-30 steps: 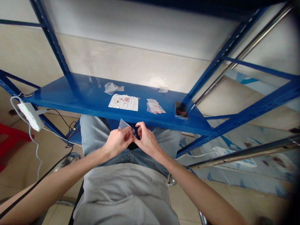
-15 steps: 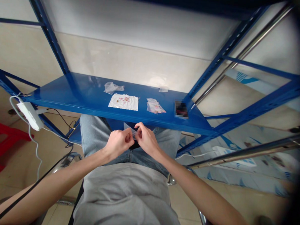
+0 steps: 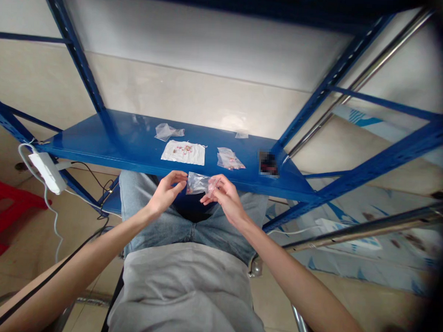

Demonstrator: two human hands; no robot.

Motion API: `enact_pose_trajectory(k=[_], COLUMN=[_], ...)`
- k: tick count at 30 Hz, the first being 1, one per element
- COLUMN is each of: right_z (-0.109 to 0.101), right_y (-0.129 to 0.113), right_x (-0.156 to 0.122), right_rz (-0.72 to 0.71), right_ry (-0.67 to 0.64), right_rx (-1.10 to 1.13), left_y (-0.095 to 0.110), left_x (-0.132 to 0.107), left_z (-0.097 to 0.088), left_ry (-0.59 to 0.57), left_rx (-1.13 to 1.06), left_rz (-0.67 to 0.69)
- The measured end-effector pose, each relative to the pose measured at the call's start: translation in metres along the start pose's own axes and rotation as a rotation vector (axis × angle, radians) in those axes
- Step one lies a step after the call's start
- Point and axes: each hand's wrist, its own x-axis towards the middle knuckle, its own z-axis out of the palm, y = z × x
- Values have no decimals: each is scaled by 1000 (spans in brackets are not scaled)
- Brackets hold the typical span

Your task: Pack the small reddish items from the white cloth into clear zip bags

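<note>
A small clear plastic bag, with something faint inside, hangs between my hands above my lap. My right hand pinches its right corner between thumb and fingers. My left hand is raised with its fingers apart, the fingertips right at the bag's left edge. On the blue steel shelf lie a white cloth with pink bits, a clear bag of pink items, crumpled clear plastic and a small plastic scrap.
A pixelated dark phone lies at the shelf's right end. Blue upright posts frame the shelf, with a steel pipe at right. A white power strip hangs at left, above a red stool.
My hands have separated and risen toward the shelf edge. The bag, earlier pinched by both hands over my lap, now shows fully and hangs from my right hand.
</note>
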Motion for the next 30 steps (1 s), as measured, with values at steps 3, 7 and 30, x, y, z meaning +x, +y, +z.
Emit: enact_pose_trajectory(k=[3, 7, 30], right_z=[-1, -2, -16], right_y=[-1, 5, -9], right_x=[-1, 0, 4], right_rz=[32, 49, 129], right_ry=[-4, 15, -18], right_rx=[83, 128, 88], left_y=[-1, -2, -4], left_x=[1, -5, 4], left_z=[-2, 4, -5], left_ry=[-224, -336, -236], left_rx=[-253, -326, -460], left_rz=[-190, -226, -334])
